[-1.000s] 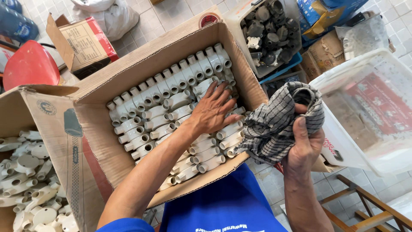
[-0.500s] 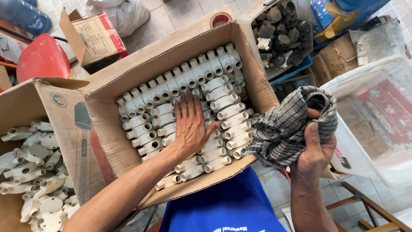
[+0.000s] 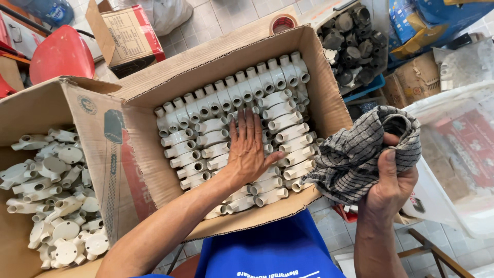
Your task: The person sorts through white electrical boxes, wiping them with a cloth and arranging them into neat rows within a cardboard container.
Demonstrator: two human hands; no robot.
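- Fingers (image 3: 250,128) of the left hand (image 3: 248,154) lie spread flat, gripping nothing, on white pipe fittings (image 3: 206,139) packed in rows inside the cardboard box (image 3: 329,98).
- Right hand (image 3: 391,183) clutches a bunched checked cloth (image 3: 360,154) just beside the box's right wall.

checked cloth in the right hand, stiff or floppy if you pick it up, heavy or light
Probably floppy: the checked cloth bunches and droops in folds over the right hand. Likely light for its bulk, since one hand holds the whole wad up. It seems unlikely to slip or roll, as the woven fabric looks soft and crumpled.
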